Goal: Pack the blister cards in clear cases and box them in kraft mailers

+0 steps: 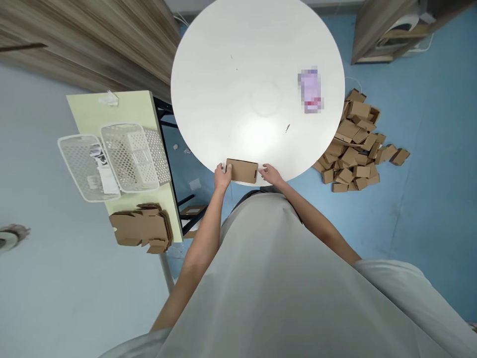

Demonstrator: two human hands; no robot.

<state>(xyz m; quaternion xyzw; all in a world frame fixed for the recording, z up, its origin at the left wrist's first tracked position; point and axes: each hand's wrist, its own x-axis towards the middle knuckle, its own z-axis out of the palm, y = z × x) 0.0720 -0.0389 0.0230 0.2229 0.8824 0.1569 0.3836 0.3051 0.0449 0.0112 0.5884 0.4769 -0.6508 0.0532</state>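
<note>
A small brown cardboard box [243,171] lies at the near edge of the round white table [223,99]. It looks closed, with a dark slot near its right end. My left hand [222,177] grips the box's left end, thumb on top. Just beyond the right end is my right hand [271,174], its fingers loosely apart and pointing toward the box. A narrow gap separates those fingertips from the cardboard, and nothing shows in that hand.
A pixelated purple item [311,91] lies at the table's right. Many small cardboard boxes [350,144] are heaped on the blue floor. On the left, a pale green side table [84,109] bears white plastic baskets [128,156] and a stack of flat cardboard blanks [139,228].
</note>
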